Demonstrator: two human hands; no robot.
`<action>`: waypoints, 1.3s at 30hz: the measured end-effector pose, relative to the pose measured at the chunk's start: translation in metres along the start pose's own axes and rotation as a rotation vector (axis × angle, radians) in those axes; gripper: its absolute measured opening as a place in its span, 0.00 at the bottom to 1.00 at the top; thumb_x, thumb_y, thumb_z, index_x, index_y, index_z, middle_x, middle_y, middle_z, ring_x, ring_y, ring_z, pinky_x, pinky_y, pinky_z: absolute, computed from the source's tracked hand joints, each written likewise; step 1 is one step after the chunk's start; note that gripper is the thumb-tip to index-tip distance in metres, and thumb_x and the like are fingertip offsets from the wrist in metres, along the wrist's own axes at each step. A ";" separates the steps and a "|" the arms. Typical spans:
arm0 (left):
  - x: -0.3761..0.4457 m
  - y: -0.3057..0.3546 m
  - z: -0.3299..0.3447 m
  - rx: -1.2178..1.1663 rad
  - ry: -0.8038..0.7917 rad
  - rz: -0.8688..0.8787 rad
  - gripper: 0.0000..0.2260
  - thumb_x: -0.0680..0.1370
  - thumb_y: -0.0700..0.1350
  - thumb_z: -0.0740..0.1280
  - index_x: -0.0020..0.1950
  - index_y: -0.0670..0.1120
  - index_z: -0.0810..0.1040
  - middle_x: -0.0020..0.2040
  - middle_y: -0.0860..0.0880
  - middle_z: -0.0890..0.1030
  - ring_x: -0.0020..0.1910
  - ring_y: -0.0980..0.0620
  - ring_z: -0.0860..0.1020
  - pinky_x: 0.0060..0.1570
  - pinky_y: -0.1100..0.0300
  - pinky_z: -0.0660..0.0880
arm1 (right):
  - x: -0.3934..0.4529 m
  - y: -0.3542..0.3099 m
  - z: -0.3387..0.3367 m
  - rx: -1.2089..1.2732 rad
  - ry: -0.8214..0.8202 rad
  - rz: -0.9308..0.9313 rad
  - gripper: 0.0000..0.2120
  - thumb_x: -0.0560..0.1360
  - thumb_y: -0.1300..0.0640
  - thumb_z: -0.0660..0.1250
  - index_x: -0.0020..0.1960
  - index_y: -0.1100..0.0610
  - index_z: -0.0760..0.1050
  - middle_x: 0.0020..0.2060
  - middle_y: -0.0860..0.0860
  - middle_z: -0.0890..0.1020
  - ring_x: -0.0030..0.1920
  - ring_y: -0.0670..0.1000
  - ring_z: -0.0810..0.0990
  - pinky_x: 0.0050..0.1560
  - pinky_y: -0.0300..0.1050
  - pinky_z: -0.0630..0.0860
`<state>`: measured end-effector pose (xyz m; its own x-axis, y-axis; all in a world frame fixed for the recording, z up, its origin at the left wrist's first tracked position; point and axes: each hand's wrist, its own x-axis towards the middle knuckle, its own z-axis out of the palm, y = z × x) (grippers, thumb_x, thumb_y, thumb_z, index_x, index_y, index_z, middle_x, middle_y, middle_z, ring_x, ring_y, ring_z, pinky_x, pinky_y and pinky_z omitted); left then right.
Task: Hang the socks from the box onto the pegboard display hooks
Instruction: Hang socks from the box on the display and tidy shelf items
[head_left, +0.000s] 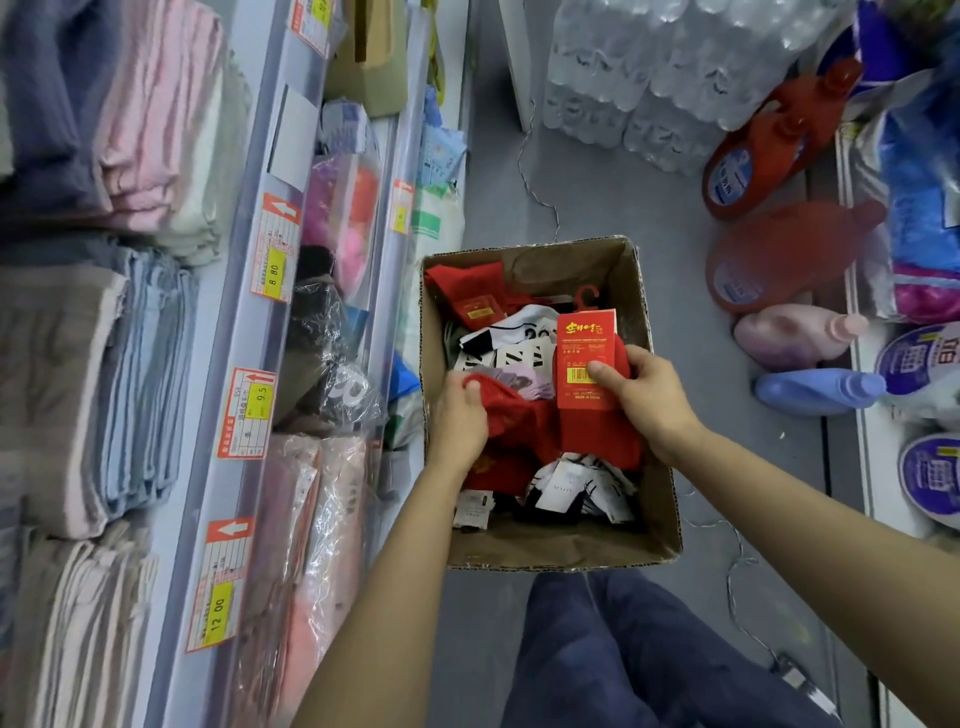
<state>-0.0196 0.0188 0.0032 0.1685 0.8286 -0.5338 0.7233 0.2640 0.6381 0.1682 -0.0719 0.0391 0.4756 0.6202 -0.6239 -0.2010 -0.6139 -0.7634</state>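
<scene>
A cardboard box (654, 499) stands on the grey floor and holds several packs of socks, red ones and black-and-white ones (519, 343). My right hand (644, 400) grips a red sock pack (589, 384) with a red label card and a red plastic hook at its top, thumb on the barcode. Inside the box, my left hand (460, 415) holds a bunch of loose red socks (511, 415). Another red pack (470, 296) lies in the box's far left corner. No pegboard is in view.
Shelves on the left carry stacked folded towels (104, 322) and wrapped goods behind price tags (272, 270). Water bottle packs (660, 73) stand at the back. Detergent bottles (779, 150) line the right. My knee (623, 654) is just below the box.
</scene>
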 end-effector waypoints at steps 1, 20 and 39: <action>0.001 0.006 -0.001 -0.231 0.024 -0.061 0.11 0.85 0.46 0.53 0.59 0.47 0.73 0.52 0.47 0.79 0.52 0.48 0.79 0.54 0.50 0.78 | 0.001 -0.002 0.000 0.012 0.005 0.000 0.10 0.78 0.54 0.69 0.58 0.55 0.77 0.49 0.50 0.84 0.47 0.50 0.84 0.43 0.40 0.78; 0.000 -0.039 0.045 -0.313 0.018 -0.399 0.12 0.79 0.32 0.59 0.53 0.48 0.77 0.52 0.49 0.79 0.54 0.48 0.77 0.54 0.54 0.74 | 0.017 -0.009 0.001 -0.188 0.084 -0.049 0.09 0.80 0.54 0.64 0.60 0.54 0.74 0.53 0.52 0.82 0.52 0.52 0.81 0.53 0.49 0.78; 0.014 -0.100 0.070 0.533 -0.192 -0.049 0.29 0.77 0.41 0.69 0.75 0.43 0.63 0.73 0.43 0.67 0.68 0.42 0.71 0.64 0.50 0.71 | 0.045 -0.001 0.022 -0.577 0.095 -0.066 0.12 0.82 0.55 0.60 0.63 0.59 0.71 0.58 0.57 0.80 0.57 0.59 0.79 0.57 0.52 0.75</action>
<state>-0.0429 -0.0305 -0.1070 0.2093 0.7040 -0.6787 0.9628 -0.0270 0.2689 0.1708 -0.0322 0.0079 0.5511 0.6359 -0.5403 0.3176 -0.7586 -0.5688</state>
